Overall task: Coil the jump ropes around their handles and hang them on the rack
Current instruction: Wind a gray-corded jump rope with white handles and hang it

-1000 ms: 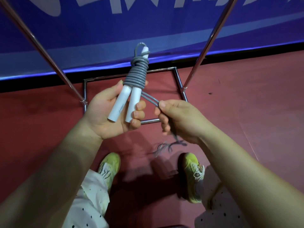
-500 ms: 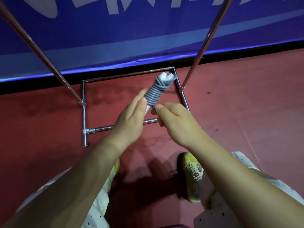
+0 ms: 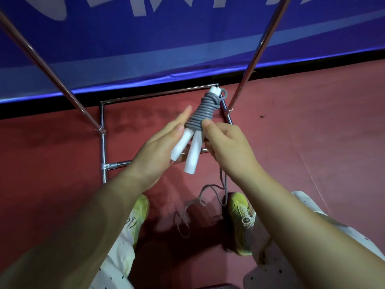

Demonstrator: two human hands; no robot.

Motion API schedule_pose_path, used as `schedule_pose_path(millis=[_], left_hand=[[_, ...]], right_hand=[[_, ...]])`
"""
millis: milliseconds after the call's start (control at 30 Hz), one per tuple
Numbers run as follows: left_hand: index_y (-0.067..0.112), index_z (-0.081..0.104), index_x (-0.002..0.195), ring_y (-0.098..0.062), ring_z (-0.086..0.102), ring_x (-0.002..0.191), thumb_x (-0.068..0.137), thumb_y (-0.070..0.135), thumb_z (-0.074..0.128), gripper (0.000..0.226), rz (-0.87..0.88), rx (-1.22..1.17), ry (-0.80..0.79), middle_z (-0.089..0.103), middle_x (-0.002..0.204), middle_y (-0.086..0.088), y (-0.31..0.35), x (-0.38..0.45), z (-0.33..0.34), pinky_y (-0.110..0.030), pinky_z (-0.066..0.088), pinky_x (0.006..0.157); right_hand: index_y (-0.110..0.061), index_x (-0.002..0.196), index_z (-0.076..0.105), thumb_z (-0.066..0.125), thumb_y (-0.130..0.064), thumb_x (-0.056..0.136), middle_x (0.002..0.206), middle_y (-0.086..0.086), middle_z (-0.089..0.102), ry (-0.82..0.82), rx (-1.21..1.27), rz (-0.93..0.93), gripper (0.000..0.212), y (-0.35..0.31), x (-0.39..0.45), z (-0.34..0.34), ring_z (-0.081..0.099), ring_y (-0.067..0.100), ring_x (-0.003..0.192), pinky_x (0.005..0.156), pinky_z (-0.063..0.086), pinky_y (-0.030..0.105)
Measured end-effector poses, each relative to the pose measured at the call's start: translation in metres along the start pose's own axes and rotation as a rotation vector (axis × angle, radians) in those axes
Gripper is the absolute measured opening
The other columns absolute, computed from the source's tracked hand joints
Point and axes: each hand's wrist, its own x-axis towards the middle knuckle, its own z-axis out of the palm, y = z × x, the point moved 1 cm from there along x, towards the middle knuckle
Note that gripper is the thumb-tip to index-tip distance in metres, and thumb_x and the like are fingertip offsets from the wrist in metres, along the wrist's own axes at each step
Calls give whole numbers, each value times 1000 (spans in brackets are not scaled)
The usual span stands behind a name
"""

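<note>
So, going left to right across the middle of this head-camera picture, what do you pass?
Left rack pole → left hand → white handles → right hand → right rack pole.

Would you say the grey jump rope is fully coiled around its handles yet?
Not fully: the grey rope wraps the upper white handles, but a loose tail hangs below the right hand.
</note>
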Motion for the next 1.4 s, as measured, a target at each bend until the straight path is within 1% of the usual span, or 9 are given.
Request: schedule_pose_path(millis=[133, 300, 533, 667, 800, 1000, 1133, 1267, 1400], left_hand=[[27, 69, 113, -23, 64, 93, 91, 60, 33, 54, -289, -205, -86, 69, 103, -4, 1, -1, 3, -48, 51, 90], [21, 76, 92, -29, 64, 63, 85, 58, 29, 60, -351, -467, -268, 67, 78, -13, 11, -5, 2, -37, 56, 61], [14, 58, 108, -20, 51, 65, 84, 41, 54, 37, -305, -533, -359, 51, 84, -9, 5, -2, -5, -30, 46, 60], [14, 59, 101, -17, 47, 64, 90, 39, 40, 33, -243, -519, -449, 50, 82, -8, 11, -5, -7, -28, 40, 60], [15, 56, 100, -18, 48, 65, 91, 36, 45, 26, -197, -547, -507, 52, 83, -8, 19, -7, -14, -29, 41, 61], [9, 56, 105, -21, 51, 72, 94, 34, 47, 29, -209, -654, -552, 54, 89, -11, 22, -4, -26, -31, 44, 67], [8, 57, 103, -21, 50, 74, 96, 35, 40, 33, -195, -719, -551, 54, 90, -11, 26, -2, -34, -32, 43, 69], [9, 58, 102, -20, 50, 72, 95, 34, 41, 31, -192, -724, -529, 55, 88, -10, 27, -1, -39, -31, 43, 67], [15, 59, 94, -15, 46, 60, 89, 37, 37, 32, -256, -570, -277, 53, 78, -5, 27, 0, -37, -25, 40, 55]], right_hand=[[-26, 51, 38, 47, -32, 92, 47, -15, 34, -8, 28, -122, 43, -4, -1, -1, 31, 2, 47, 47, 24, 18], [-29, 49, 53, 41, -39, 91, 47, -14, 41, -110, 78, -108, 45, 3, 4, -4, 36, 2, 47, 52, 26, 23], [-34, 62, 64, 40, -50, 91, 59, -12, 46, -232, 45, 7, 41, 7, 11, -12, 41, 8, 56, 57, 40, 27], [-13, 87, 69, 43, -63, 84, 72, 7, 61, -623, 710, 476, 57, 15, 18, -26, 56, 16, 58, 55, 55, 30], [-7, 91, 68, 70, -49, 77, 70, 14, 66, -1041, 788, 648, 44, 32, 15, -28, 71, 29, 65, 52, 59, 38], [1, 106, 63, 34, -45, 100, 54, 2, 50, -1319, 1107, 666, 55, 34, 6, -9, 41, 13, 44, 49, 37, 22], [-13, 94, 71, 50, -45, 93, 54, -7, 36, -1114, 1094, 691, 38, 23, 7, -5, 28, 7, 48, 52, 37, 18], [-17, 65, 67, 51, -44, 84, 49, -9, 39, -562, 868, 638, 36, 7, 3, -2, 37, 3, 42, 47, 51, 22], [-9, 72, 66, 51, -28, 97, 52, -4, 57, -79, -58, -113, 34, 9, 8, -19, 47, 5, 44, 52, 45, 22]])
